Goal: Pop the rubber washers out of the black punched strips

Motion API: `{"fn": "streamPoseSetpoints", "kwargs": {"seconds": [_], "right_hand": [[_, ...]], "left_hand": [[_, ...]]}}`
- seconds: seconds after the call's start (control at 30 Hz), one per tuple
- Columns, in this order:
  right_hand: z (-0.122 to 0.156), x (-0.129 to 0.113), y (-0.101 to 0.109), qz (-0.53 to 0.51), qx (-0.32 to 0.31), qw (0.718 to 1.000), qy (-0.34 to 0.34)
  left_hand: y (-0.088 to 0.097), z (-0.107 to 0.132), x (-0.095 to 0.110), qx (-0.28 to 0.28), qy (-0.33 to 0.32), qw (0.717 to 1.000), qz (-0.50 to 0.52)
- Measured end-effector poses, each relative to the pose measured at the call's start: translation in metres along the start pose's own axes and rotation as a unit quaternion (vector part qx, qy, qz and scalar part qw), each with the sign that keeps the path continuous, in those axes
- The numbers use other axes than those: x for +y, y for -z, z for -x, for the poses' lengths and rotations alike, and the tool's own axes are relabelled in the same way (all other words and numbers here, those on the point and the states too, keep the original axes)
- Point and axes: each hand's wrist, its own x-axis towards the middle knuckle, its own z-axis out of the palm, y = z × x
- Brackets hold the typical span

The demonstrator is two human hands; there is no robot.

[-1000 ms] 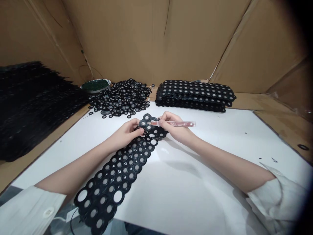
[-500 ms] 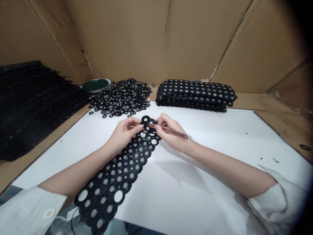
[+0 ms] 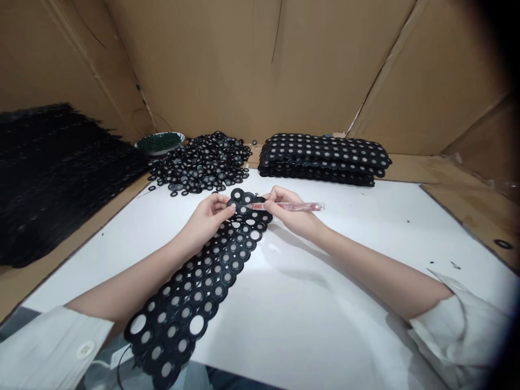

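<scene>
A long black strip of joined rings [image 3: 213,275] runs from the lower left up to my hands. Pale discs show in most of its rings, while a few larger round gaps look white. My left hand [image 3: 208,215] pinches the strip's far end at its left edge between thumb and fingers. In my right hand [image 3: 293,212] is a slim pen-like tool [image 3: 303,206] with a clear, reddish handle. Its tip points left onto the rings at that far end; the exact tip shape is too small to tell. Some right fingers are behind the strip's right edge.
Loose black rings [image 3: 203,165] lie heaped behind my left hand, beside a bowl [image 3: 160,143] of dark green bits. Folded ring strips [image 3: 323,157] are stacked at the back right. A large black pile [image 3: 60,179] stands left. Cardboard walls [image 3: 211,65] enclose the white tabletop [image 3: 325,314].
The tool has swung from slanting down to the right to nearly level. The strip's far end has shifted slightly left and turned flatter; my left hand keeps its pinch.
</scene>
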Motion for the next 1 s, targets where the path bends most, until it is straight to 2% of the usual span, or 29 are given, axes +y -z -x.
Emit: {"fn": "streamPoseSetpoints", "kwargs": {"seconds": [0.07, 0.23, 0.33, 0.47, 0.57, 0.7, 0.8, 0.87, 1.0], "right_hand": [[0.000, 0.002, 0.001, -0.021, -0.010, 1.000, -0.004], [-0.002, 0.003, 0.002, -0.065, -0.034, 0.997, 0.011], [-0.001, 0.003, -0.001, -0.036, -0.038, 0.998, 0.026], [0.006, 0.000, -0.010, 0.070, -0.020, 0.995, 0.070], [0.012, -0.002, -0.017, 0.135, 0.006, 0.985, 0.104], [0.013, -0.003, -0.020, 0.153, 0.035, 0.980, 0.121], [0.009, -0.003, -0.014, 0.127, 0.028, 0.987, 0.099], [0.004, -0.002, -0.007, 0.088, 0.006, 0.994, 0.058], [-0.003, 0.001, 0.006, -0.064, -0.047, 0.996, -0.026]], "left_hand": [[0.002, -0.001, 0.000, -0.013, 0.018, 1.000, 0.015], [0.005, -0.001, -0.001, -0.092, 0.024, 0.995, 0.017], [0.003, -0.003, -0.006, -0.083, 0.027, 0.995, 0.036], [-0.005, 0.000, -0.010, -0.054, 0.036, 0.995, 0.071], [-0.010, 0.006, -0.007, -0.066, 0.023, 0.994, 0.089], [-0.012, 0.011, 0.000, -0.074, 0.000, 0.994, 0.077], [-0.010, 0.010, 0.002, -0.077, 0.000, 0.996, 0.053], [-0.007, 0.007, 0.002, -0.071, -0.006, 0.997, 0.029], [0.001, 0.001, 0.002, -0.061, -0.017, 0.998, 0.005]]}}
